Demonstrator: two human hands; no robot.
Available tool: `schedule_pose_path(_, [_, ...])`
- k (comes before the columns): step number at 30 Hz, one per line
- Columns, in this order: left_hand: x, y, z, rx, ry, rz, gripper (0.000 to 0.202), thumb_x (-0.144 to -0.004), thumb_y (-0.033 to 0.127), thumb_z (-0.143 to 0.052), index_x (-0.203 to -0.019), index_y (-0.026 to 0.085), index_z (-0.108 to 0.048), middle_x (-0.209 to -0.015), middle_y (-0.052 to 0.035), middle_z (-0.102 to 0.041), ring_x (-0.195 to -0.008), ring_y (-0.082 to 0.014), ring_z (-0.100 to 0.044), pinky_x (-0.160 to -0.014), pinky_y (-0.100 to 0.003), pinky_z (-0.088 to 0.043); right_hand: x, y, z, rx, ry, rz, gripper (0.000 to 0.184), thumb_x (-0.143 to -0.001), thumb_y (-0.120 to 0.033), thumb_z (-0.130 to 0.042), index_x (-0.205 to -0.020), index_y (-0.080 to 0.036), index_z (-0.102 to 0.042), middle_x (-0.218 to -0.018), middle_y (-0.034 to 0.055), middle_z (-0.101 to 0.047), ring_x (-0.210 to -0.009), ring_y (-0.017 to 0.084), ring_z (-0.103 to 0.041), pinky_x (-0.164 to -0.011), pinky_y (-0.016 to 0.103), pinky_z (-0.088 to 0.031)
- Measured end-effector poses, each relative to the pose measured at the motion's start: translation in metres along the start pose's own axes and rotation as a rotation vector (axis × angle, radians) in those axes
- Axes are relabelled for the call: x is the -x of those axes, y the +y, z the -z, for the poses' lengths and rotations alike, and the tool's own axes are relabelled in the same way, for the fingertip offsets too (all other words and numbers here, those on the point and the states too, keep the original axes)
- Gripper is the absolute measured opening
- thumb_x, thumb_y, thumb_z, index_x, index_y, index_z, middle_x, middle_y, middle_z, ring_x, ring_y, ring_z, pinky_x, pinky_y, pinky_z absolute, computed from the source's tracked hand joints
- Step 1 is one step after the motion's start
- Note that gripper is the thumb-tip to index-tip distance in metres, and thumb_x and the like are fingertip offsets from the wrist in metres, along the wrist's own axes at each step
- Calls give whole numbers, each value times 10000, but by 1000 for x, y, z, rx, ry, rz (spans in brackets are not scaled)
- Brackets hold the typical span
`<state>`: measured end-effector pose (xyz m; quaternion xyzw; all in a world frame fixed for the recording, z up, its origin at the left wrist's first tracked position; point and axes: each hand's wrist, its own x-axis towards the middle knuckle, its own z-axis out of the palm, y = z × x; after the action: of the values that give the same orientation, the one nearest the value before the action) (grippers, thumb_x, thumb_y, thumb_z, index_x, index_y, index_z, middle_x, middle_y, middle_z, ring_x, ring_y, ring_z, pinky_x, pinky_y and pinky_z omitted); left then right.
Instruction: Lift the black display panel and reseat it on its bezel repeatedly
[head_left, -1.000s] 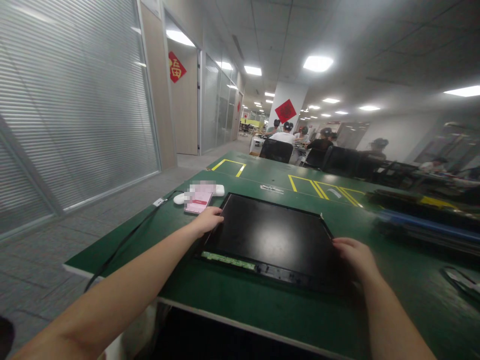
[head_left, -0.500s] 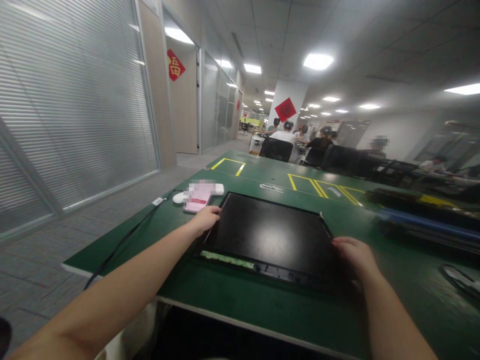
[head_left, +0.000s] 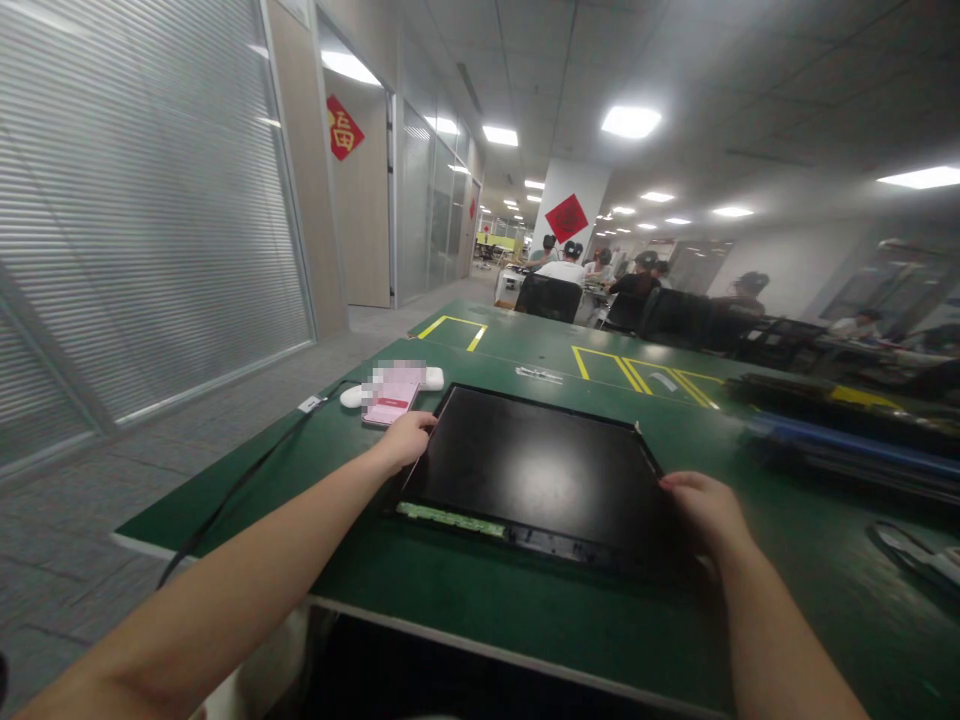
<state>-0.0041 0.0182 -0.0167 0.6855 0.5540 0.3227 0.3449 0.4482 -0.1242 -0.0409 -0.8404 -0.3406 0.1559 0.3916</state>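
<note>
A black LCD screen panel [head_left: 540, 460] lies face up on the green table [head_left: 420, 590] before me, with a thin green circuit strip [head_left: 450, 520] along its near edge. At its left edge, my left hand [head_left: 407, 440] has its fingers closed on the frame. My right hand [head_left: 709, 510] grips the opposite edge, thumb and fingers pinched together there. The undersides of the fingers are hidden. Just beyond my left hand lies a pink-screened phone [head_left: 390, 398], partly blurred out, between a white rounded object [head_left: 351, 397] and another small white one [head_left: 433, 378].
A black cable [head_left: 247, 490] crosses the table's left side. Stacked dark and blue panels [head_left: 847, 450] lie at the right, near a coiled cable [head_left: 907, 550]. Yellow tape outlines [head_left: 450, 322] mark the far tabletop. Several people sit at desks beyond the chairs [head_left: 551, 298].
The whole view has shifted slightly, so things appear a little further left. Both hands keep their places on the screen panel's edges.
</note>
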Motion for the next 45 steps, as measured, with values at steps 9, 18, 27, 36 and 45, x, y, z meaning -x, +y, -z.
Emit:
schedule_pose_path(9, [-4, -5, -2, -236, -22, -145, 448, -646, 23, -475, -944, 166, -776, -1143, -91, -708, -1150, -269, -602, -1005, -320, -445, 4, -6, 4, 90, 23, 24, 210, -602, -216, -594, -760, -217, -732, -783, 55, -732, -734, 217, -651, -629, 292, -452])
schedule_pose_path(18, [-4, -14, -2, -555, -40, -307, 542, -760, 7, -432, -1242, 117, -653, -1338, -174, -575, -1247, -279, -536, -1072, -364, -387, 9, -11, 8, 31, 83, 24, 278, -627, -245, -576, -854, -206, -733, -832, 75, -736, -724, 221, -648, -644, 308, -460])
schedule_pose_path(27, [-1, -11, -3, -620, -62, -275, 590, -770, -8, -433, -1320, 134, -592, -1382, -184, -552, -1272, -314, -518, -1080, -416, -360, -5, 5, 8, 129, 48, 42, 281, -630, -295, -624, -877, -223, -736, -856, 82, -731, -752, 235, -655, -646, 314, -471])
schedule_pose_path(36, [1, -7, -3, -673, -74, -268, 551, -808, 1, -377, -1303, 85, -603, -1328, -217, -584, -1276, -325, -508, -1072, -410, -369, 0, -3, 8, 270, -8, 52, 377, -654, -196, -542, -955, -238, -766, -844, 55, -736, -772, 226, -648, -662, 312, -456])
schedule_pose_path(45, [-1, -8, 1, -381, -53, -196, 514, -775, 4, -433, -1187, 170, -692, -1279, -109, -650, -1202, -263, -580, -1039, -340, -414, -7, 2, 3, 355, -31, 85, 370, -629, -165, -581, -924, -254, -785, -931, 65, -740, -844, 255, -660, -688, 324, -465])
